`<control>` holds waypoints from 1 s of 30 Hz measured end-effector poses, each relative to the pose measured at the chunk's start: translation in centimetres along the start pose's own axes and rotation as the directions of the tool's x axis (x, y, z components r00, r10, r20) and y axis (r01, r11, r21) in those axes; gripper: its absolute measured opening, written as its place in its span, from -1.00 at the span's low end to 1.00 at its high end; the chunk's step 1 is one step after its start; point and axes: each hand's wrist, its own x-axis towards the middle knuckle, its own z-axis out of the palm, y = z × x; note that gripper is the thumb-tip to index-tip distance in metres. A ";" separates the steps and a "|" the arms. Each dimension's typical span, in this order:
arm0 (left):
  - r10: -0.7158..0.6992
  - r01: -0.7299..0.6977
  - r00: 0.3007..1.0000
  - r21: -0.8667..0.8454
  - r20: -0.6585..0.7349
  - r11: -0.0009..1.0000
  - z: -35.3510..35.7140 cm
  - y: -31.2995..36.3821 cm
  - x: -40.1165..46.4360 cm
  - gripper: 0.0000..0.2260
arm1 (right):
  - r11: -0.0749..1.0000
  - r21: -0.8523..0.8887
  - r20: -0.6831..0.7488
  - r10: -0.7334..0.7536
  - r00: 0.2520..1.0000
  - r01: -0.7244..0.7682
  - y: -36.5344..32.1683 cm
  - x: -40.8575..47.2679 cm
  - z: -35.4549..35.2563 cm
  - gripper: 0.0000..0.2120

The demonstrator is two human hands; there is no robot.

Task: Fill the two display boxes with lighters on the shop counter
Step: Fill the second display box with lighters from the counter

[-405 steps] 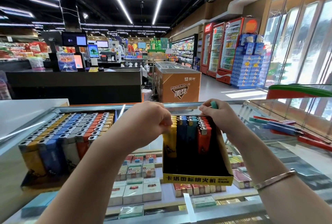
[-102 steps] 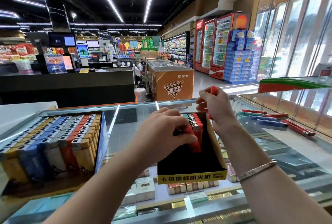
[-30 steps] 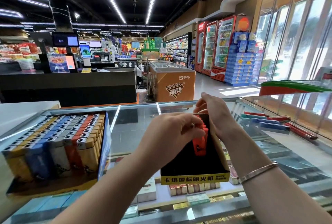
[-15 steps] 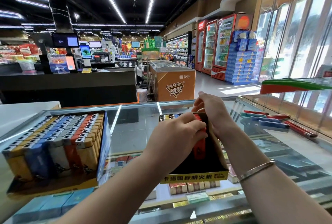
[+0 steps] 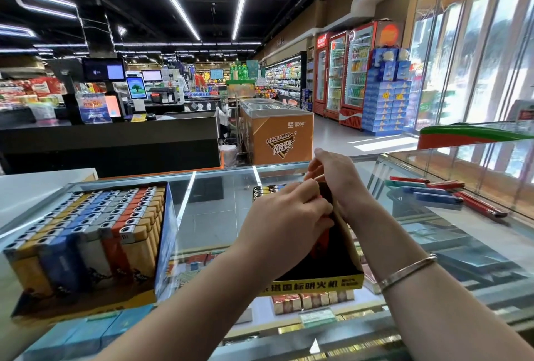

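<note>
Glass forms the counter point(image 5: 219, 216), and on it stands the yellow box point(image 5: 315, 284), the landmark for all else. Its black inside is partly filled: lighter tops point(image 5: 267, 190) show at its far end, just beyond the left hand point(image 5: 284, 223), and a red lighter point(image 5: 322, 240) stands inside, half hidden under that hand. The left hand reaches into the box from the near left, fingers curled down on the red lighter, seemingly pinching its top. The right hand point(image 5: 336, 181) is at the box's far right corner, fingers bent and meeting the left fingertips; whether it holds a lighter of its own I cannot tell, as the grip is hidden. A bracelet point(image 5: 407, 272) circles the right wrist, near the box's right front corner.

Left of the yellow box, well apart, sits the full box point(image 5: 86, 245), packed with rows of yellow, blue, grey and red lighters. Right of the yellow box, loose lighters point(image 5: 433, 195) in red, teal and blue lie flat on the glass. Under the glass, below the box's front edge, cigarette packs point(image 5: 312, 301) are lined up. Beyond the box, across the aisle, stands an orange freezer point(image 5: 277, 135).
</note>
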 end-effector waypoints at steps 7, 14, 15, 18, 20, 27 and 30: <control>-0.156 0.179 0.977 -0.167 0.143 0.970 -0.3 -3.0 -0.9 -0.64 | 0.999 -0.049 0.067 0.001 0.998 0.002 0.1 0.0 -0.3 -0.65; -0.404 0.690 0.723 -0.587 0.560 0.422 -0.3 -5.1 -0.5 -0.15 | 0.994 -0.100 0.071 0.041 0.997 -0.033 0.5 0.3 -0.6 -0.68; -0.385 0.705 0.709 -0.612 0.591 0.358 -0.5 -5.3 -0.5 -0.15 | 0.993 -0.110 0.068 0.047 0.997 -0.040 0.5 0.3 -0.7 -0.68; -0.334 0.705 0.706 -0.663 0.624 0.251 -0.3 -5.3 -0.8 -0.19 | 0.991 -0.111 0.046 0.076 0.996 -0.071 0.4 0.4 -1.2 -0.69; -0.317 0.709 0.696 -0.685 0.644 0.165 0.3 -5.1 -1.2 -0.17 | 0.993 -0.078 0.008 0.094 0.996 -0.093 0.4 0.5 -1.7 -0.72; -0.337 0.712 0.666 -0.702 0.665 0.022 2.8 -4.3 -1.1 0.03 | 0.967 -0.240 -0.285 0.008 0.959 -0.080 1.9 2.0 -4.8 -0.75; -0.365 0.702 0.663 -0.712 0.654 -0.002 3.6 -3.7 -1.2 0.03 | 0.840 -0.538 -0.347 -0.145 0.926 -0.071 2.3 2.9 -8.1 -0.76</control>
